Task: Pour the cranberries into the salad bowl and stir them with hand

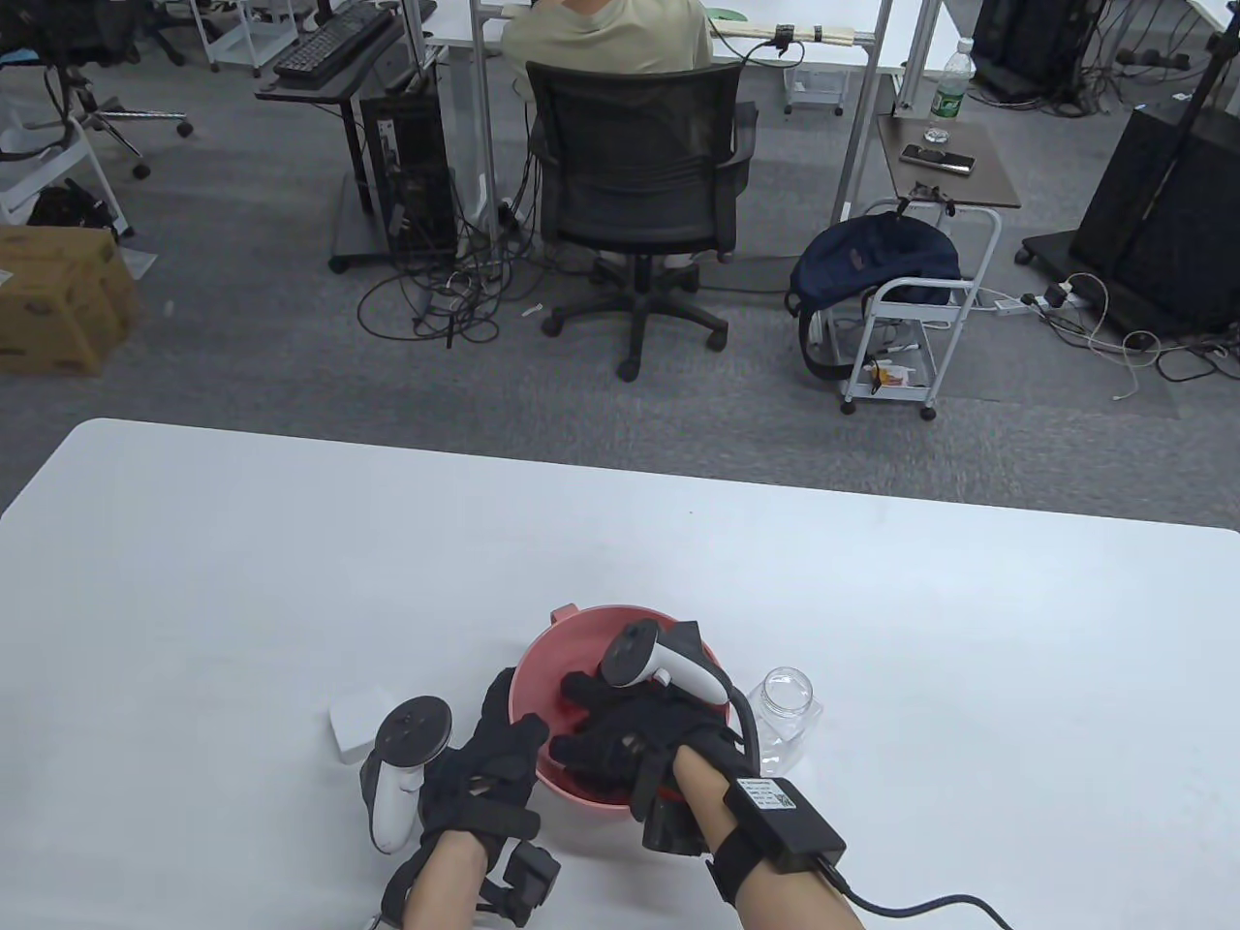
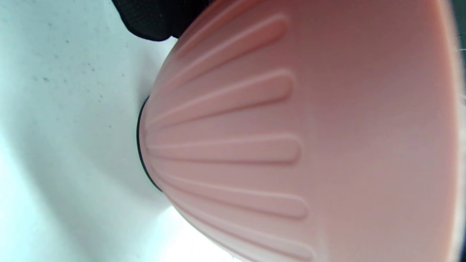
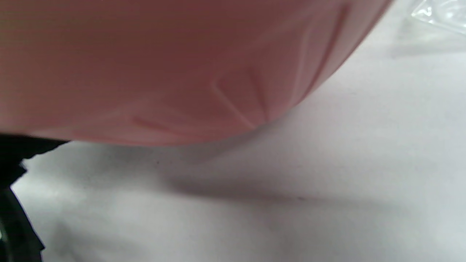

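The pink ribbed salad bowl (image 1: pixel 620 614) stands on the white table (image 1: pixel 291 581) near its front edge. My left hand (image 1: pixel 509 722) grips the bowl's left rim, fingers hooked over the edge. My right hand (image 1: pixel 591 722) is down inside the bowl with its fingers spread toward the left, and it hides most of the contents. In the left wrist view the bowl's outer wall (image 2: pixel 291 145) fills the frame, with a bit of black glove (image 2: pixel 156 18) at the top. The right wrist view shows the bowl's underside (image 3: pixel 164 72) above the table.
A clear jar (image 1: pixel 790 712), open and seemingly empty, stands upright just right of the bowl, its edge visible as the jar (image 3: pixel 440 12). A small white flat object (image 1: pixel 351 728) lies left of my left hand. Beyond the table, a person sits in an office chair (image 1: pixel 639 184).
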Tool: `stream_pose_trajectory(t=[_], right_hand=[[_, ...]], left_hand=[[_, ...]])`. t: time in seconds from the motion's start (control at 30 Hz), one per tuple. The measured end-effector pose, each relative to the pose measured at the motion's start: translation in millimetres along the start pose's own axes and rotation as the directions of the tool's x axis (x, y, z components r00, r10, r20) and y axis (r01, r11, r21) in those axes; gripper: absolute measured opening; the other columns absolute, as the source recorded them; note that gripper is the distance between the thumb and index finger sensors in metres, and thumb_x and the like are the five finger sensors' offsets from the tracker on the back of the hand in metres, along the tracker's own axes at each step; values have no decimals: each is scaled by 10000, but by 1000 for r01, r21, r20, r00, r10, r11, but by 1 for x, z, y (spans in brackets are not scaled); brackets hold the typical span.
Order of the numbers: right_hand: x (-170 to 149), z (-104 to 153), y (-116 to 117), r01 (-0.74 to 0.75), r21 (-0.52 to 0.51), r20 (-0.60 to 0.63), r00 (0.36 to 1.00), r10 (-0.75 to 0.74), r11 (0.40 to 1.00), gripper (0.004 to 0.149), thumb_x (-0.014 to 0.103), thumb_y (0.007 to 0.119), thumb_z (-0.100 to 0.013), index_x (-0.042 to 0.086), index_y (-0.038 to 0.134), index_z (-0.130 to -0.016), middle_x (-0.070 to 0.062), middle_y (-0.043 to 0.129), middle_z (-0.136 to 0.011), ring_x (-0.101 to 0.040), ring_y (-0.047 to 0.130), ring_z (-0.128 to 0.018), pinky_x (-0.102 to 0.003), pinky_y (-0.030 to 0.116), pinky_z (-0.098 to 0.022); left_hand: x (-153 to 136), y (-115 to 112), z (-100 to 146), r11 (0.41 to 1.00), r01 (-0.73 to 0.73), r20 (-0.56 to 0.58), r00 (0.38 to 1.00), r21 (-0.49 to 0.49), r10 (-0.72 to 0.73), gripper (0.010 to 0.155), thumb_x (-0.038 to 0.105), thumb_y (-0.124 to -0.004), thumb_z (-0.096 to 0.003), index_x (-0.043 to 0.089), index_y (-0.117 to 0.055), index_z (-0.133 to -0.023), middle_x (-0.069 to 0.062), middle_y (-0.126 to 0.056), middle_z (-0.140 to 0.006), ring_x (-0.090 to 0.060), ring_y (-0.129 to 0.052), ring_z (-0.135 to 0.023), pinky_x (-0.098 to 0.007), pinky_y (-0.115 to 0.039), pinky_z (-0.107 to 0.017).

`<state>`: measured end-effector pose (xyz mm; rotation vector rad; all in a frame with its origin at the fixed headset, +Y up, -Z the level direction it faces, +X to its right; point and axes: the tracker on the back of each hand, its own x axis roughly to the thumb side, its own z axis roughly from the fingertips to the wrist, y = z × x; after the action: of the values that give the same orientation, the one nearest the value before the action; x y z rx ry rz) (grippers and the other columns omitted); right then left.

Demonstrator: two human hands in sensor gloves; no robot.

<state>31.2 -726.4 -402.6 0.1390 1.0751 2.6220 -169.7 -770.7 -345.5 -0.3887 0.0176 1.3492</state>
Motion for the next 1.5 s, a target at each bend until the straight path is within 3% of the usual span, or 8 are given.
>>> stream_pose_trajectory(t=[0.23,0.37,0.6,0.8,1.0,1.27,1.37,1.5], right_hand=[[2,31,-6,101,-262,208,977,-46,960,758,761,732,-413,545,399,-1059,125,304,-1248,-136,325,-1171,-481,558,-846],[-2,54,-15,154,-311,279,958,-65,938,747,753,741,-414,541,423,-1057,124,328,-1246,-138,341,-1170,-484,556,-846],[-18,91,-21,219,-446,342,938,-60,868,724,740,760,-417,506,509,-1054,102,436,-1239,-206,421,-1160,-493,563,-840],[-35,115,-25,240,-599,303,951,-61,764,701,734,773,-419,485,577,-1044,91,523,-1225,-205,482,-1154,-505,550,-841],[-55,128,-27,238,-713,236,967,-93,660,717,738,783,-416,464,589,-1050,82,521,-1229,-195,457,-1161,-510,508,-853],[-72,128,-17,137,-787,136,990,-48,602,753,746,796,-396,492,541,-1057,108,438,-1245,-168,359,-1176,-520,432,-867],[-80,126,-6,118,-828,114,993,-41,548,767,744,819,-379,497,544,-1052,120,436,-1243,-165,341,-1174,-530,417,-864],[-79,130,-3,43,-831,47,999,-6,554,801,757,821,-369,509,502,-1060,130,400,-1251,-154,299,-1178,-538,372,-868]], left_hand=[[1,1,0,1000,12,3,1000,22,-12,692,382,-552,-641,234,-120,-1161,-165,-308,-1236,-478,-507,-1088,-575,-536,-782],[1,1,0,999,24,6,1000,28,-24,694,399,-546,-644,234,-112,-1160,-157,-311,-1237,-469,-512,-1090,-567,-541,-785],[2,0,1,997,67,18,998,46,-68,700,535,-550,-667,251,-147,-1165,-152,-346,-1233,-452,-533,-1090,-556,-561,-783],[13,2,8,989,123,43,991,87,-127,817,653,-605,-647,212,-147,-1161,-167,-302,-1232,-453,-516,-1092,-565,-554,-780],[36,11,30,897,306,87,933,320,-349,863,695,-667,-606,217,-215,-1165,-176,-328,-1226,-473,-509,-1087,-583,-553,-769],[60,16,51,717,418,141,804,558,-578,757,748,-691,-559,382,-420,-1164,-34,-518,-1244,-403,-600,-1104,-598,-531,-778],[61,16,50,676,474,149,747,564,-648,769,820,-687,-516,441,-476,-1151,9,-500,-1264,-383,-565,-1133,-617,-494,-780],[64,16,53,603,559,153,648,569,-746,825,894,-683,-459,480,-490,-1147,55,-463,-1286,-350,-501,-1172,-639,-445,-781]])
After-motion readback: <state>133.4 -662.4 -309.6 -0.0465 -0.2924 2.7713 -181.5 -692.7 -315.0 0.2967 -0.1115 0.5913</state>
